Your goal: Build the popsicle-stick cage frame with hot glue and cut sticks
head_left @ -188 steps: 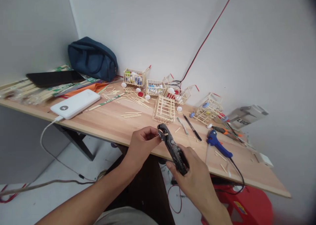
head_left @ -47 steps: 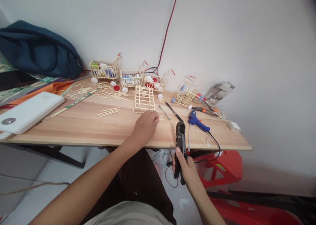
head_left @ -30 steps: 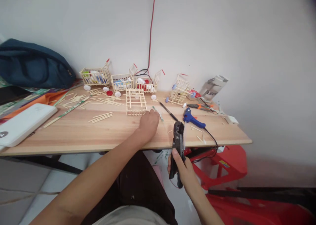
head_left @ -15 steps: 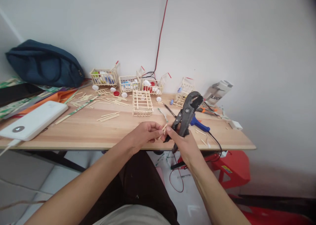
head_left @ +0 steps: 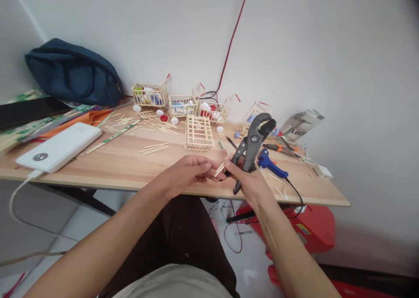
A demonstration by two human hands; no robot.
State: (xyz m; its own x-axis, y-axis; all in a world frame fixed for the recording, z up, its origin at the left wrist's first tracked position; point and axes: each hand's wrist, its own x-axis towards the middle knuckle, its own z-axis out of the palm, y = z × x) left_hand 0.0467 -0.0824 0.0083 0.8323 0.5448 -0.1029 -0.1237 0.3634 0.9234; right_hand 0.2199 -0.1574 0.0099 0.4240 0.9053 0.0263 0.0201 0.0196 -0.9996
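My right hand is closed around a black hand cutter whose hooked jaws point up and away. Its thumb also presses on a few short wooden sticks. My left hand is held palm up beside it, fingers stretched out under those sticks and touching them, thumb apart from them. Both hands hover over the table's front edge. Beyond them stands a small basket frame of sticks. More loose sticks lie to its left.
Several small stick carts with bottle caps, such as one cart, line the wall. A blue glue gun lies at right, with a carton behind. At left are a white power bank, a phone and a blue bag.
My left fingers have opened out from a pinch on the sticks, and the sticks now show more fully under my right thumb. The view has shifted slightly left.
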